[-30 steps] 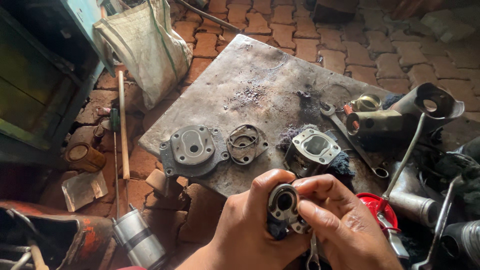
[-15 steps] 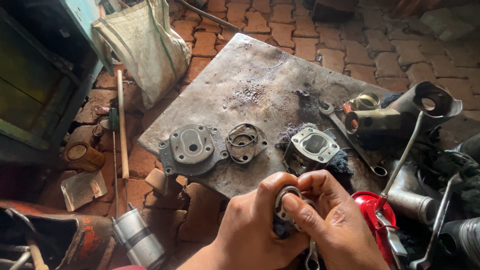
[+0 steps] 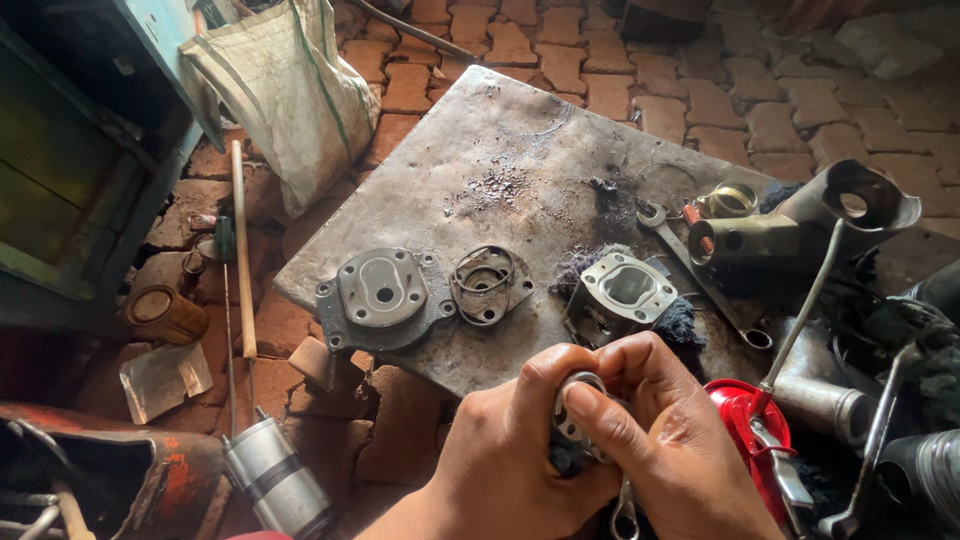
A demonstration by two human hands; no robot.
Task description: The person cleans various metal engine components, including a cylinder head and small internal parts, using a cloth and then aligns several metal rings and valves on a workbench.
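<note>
A: What carries everything here?

B: A grey stone slab (image 3: 520, 150) lying on the brick floor (image 3: 760, 110), set cornerwise to the person. A white sack (image 3: 290, 90) leans just off its left edge.

A: And on the slab?

B: Near its front edge, a flat grey cover plate (image 3: 382, 296) toward the left, a thin gasket with a wire ring (image 3: 487, 284) just beside it, then a squarish engine cylinder (image 3: 625, 292) on a dark rag toward the right. A long wrench (image 3: 700, 272) lies slantwise by the right edge, next to a tube-shaped metal part (image 3: 760, 238).

A: Where is the piece being worked on?

B: Off the slab, just in front of its front corner. It's a small round metal part (image 3: 572, 425), held up between both hands, so neither has to reach for it.

A: How do the hands sit on it?

B: The left hand (image 3: 505, 460) is closed around it from the left and below, thumb curled over its top. The right hand (image 3: 680, 450) grips it from the right, thumb pressed across its face. Its flat face is turned up toward the camera; I can't tell a long axis, most of it is covered.

A: Anything under the hands?

B: A small wrench end (image 3: 625, 518) shows beneath them, and a red can (image 3: 745, 430) stands just right of the right hand.
</note>
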